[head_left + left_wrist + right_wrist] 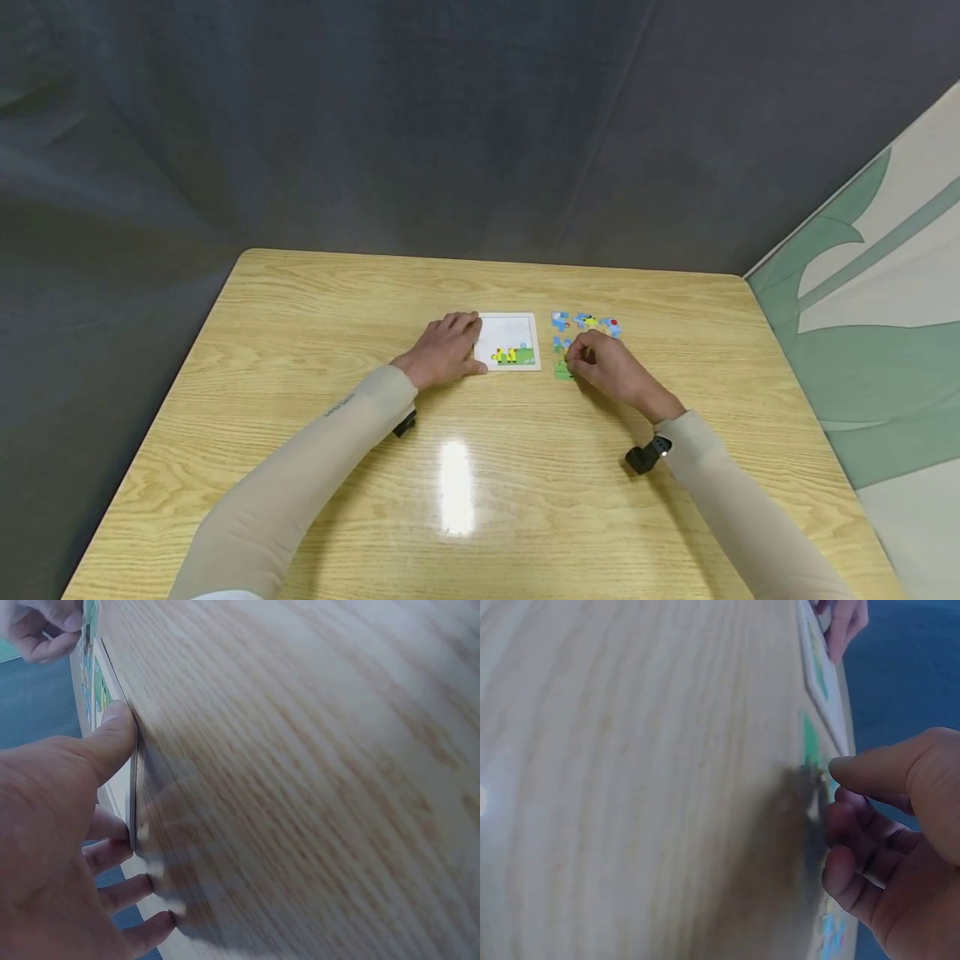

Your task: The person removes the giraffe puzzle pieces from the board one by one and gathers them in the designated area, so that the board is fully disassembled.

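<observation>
A white puzzle tray (504, 327) lies on the wooden table with joined pieces (515, 356), green with yellow-and-black stripes, along its near side. My left hand (444, 348) rests over its left end, thumb (114, 724) on the near rim, fingers spread by the left side and touching the table. Right of the tray, my right hand (609, 365) is over the loose puzzle pieces, thumb and curled fingers close together at a yellow-and-green piece. I cannot tell whether a piece is between these fingertips. A green piece (562, 372) shows just beside them.
Several loose blue, yellow and red pieces (590, 320) lie behind my right hand, near the tray's right side. The table (315, 308) ends at a dark curtain (420, 142) at the back. A green-and-white patterned panel (885, 350) stands on the right.
</observation>
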Tool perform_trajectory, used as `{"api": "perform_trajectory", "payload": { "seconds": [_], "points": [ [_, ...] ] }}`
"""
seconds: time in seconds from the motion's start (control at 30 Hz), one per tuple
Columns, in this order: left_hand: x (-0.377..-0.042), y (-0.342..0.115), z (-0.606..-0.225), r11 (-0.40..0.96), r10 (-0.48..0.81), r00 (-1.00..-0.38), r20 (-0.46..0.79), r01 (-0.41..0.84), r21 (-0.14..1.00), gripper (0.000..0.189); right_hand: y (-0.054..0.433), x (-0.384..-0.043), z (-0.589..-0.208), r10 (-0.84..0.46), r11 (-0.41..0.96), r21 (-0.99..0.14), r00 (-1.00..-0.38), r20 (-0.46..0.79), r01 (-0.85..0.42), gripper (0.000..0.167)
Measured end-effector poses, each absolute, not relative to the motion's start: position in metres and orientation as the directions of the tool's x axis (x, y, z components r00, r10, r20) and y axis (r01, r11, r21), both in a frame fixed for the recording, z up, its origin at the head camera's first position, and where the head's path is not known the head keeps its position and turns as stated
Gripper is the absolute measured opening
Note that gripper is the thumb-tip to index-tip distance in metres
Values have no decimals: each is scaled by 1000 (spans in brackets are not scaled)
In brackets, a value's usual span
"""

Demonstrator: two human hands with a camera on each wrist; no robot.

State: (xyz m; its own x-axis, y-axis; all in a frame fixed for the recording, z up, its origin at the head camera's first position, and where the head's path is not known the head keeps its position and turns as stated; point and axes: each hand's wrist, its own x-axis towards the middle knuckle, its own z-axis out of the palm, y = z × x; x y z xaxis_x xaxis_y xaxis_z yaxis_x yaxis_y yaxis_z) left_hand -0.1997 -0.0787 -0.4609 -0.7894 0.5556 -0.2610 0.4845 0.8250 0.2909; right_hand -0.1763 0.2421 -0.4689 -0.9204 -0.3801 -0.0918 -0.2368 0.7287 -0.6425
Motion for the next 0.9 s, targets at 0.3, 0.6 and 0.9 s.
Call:
{"api": "perform_trajectory", "payload": {
  "seconds": [0.3,0.6,0.9],
  "points": [
    [-200,-80,-461,827,553,-790,-264,481,293,87,221,-184,-460,-413,698,-664,-908,-65,-270,4],
    [-200,-79,-461,830,549,-790,-273,478,286,87,191,-189,-463,-463,688,-660,-883,-80,-301,15],
    [-200,-78,-460,833,545,-792,-274,475,284,88,170,-194,-462,-515,738,-573,-846,-138,-356,25]
  ]
}}
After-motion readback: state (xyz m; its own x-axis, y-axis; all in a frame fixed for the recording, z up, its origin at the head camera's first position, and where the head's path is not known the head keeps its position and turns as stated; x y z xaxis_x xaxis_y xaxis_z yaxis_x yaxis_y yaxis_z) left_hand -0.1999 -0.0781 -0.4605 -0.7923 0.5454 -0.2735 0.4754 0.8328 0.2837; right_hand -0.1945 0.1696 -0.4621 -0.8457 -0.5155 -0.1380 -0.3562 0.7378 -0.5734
